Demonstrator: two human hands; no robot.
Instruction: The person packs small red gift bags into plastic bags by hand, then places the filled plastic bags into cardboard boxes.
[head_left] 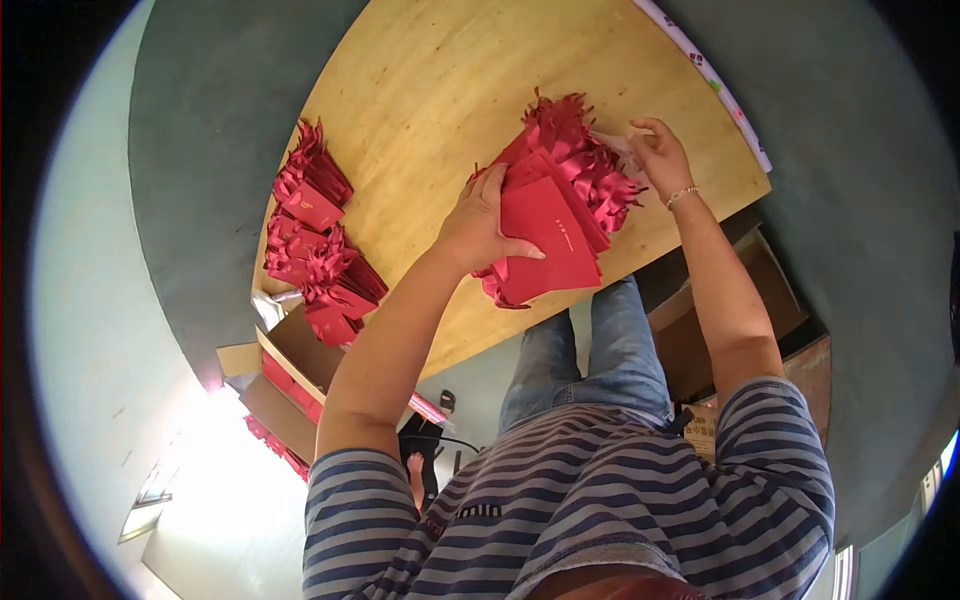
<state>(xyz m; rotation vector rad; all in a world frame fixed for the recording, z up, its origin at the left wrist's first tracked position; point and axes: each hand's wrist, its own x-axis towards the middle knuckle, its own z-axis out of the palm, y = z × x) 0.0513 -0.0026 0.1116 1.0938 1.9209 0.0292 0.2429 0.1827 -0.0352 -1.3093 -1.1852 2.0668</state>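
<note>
My left hand (482, 222) grips a stack of red paper gift bags (552, 240), its thumb lying across the top one and its fingers along the left edge. Glossy red ribbon handles (590, 165) bunch along the far and right sides of the stack. To the right of them, my right hand (662, 162) has its fingers curled at a piece of clear plastic film (618, 150), which it seems to pinch. Part of the film is hidden behind the fingers and ribbons.
More red ribboned bags (325, 255) lie in piles along the table's left edge. The wooden table (430, 90) has a curved rim. Below left stands an open cardboard box (300, 345) with red items; another box (750, 290) sits under the right side.
</note>
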